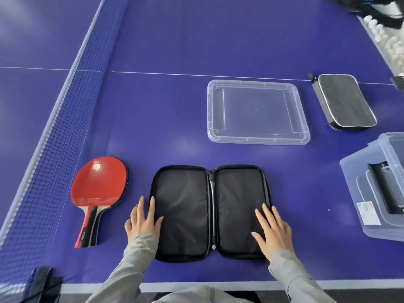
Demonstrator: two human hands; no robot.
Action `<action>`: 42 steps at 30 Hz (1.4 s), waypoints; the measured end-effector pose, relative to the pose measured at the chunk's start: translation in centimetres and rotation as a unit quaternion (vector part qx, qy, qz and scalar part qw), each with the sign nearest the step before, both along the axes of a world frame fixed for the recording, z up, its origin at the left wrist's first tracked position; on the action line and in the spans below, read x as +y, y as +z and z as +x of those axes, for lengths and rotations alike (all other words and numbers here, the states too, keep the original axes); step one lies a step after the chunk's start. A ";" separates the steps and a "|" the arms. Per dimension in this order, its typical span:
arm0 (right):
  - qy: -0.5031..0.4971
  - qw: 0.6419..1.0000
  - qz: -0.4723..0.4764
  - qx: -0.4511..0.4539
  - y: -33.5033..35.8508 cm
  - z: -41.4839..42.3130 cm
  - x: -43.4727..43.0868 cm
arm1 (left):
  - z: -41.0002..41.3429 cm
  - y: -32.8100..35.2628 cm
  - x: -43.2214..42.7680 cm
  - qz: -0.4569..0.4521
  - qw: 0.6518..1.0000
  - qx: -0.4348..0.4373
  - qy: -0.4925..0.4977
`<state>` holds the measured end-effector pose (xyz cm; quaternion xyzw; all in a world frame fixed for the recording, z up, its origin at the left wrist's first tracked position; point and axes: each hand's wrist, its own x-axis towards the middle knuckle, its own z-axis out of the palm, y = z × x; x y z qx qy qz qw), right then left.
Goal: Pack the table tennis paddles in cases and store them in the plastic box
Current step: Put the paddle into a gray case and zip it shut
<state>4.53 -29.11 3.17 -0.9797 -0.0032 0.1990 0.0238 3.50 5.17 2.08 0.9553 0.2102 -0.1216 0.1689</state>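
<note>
A black paddle case [196, 206] lies unzipped and spread flat on the blue table, nothing inside it. My left hand [143, 219] rests with straight fingers on the case's left edge. My right hand [272, 231] lies flat on the right half. A red paddle [99, 186] lies to the left of the case, handle toward me. A second case [344, 101], black with white piping, lies zipped at the far right. The clear plastic box [384, 189] stands at the right edge with a dark case visible inside.
The box's clear lid [258, 112] lies flat beyond the open case. The blue net [65, 138] runs along the left side. White balls [384, 38] fill a tray at the top right. The table's near edge is just below my arms.
</note>
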 end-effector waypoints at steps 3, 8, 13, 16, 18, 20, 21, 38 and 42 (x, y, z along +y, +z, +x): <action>-0.008 0.998 -0.014 0.056 -0.8 -0.3 -0.4 | -0.6 0.2 1.1 0.016 0.998 -0.009 -0.052; -0.014 0.998 -0.022 0.062 -0.7 -0.1 0.1 | -1.7 2.2 5.3 0.059 0.993 -0.099 0.008; -0.016 0.997 -0.039 0.071 -0.5 0.1 0.5 | -3.5 1.7 11.8 0.055 0.983 -0.062 0.166; -0.008 0.996 -0.052 0.068 -0.4 0.1 0.6 | -2.9 1.6 13.4 0.003 0.979 0.007 0.203; -0.006 0.996 -0.053 0.072 -0.2 0.1 0.6 | -2.2 1.3 13.8 -0.006 0.979 0.011 0.203; -0.005 0.995 -0.061 0.081 -0.1 0.1 0.7 | -1.6 1.0 14.0 -0.022 0.976 0.022 0.214; -0.005 0.994 -0.065 0.085 -0.1 0.0 0.7 | -1.4 0.9 14.0 -0.033 0.975 0.025 0.220; 0.011 0.997 -0.033 0.072 -0.7 -0.8 -0.4 | -1.8 3.4 7.7 -0.060 0.974 -0.079 0.204; 0.026 0.998 -0.014 0.060 -0.7 -1.0 -1.3 | -1.6 4.7 0.8 -0.099 0.973 -0.098 0.183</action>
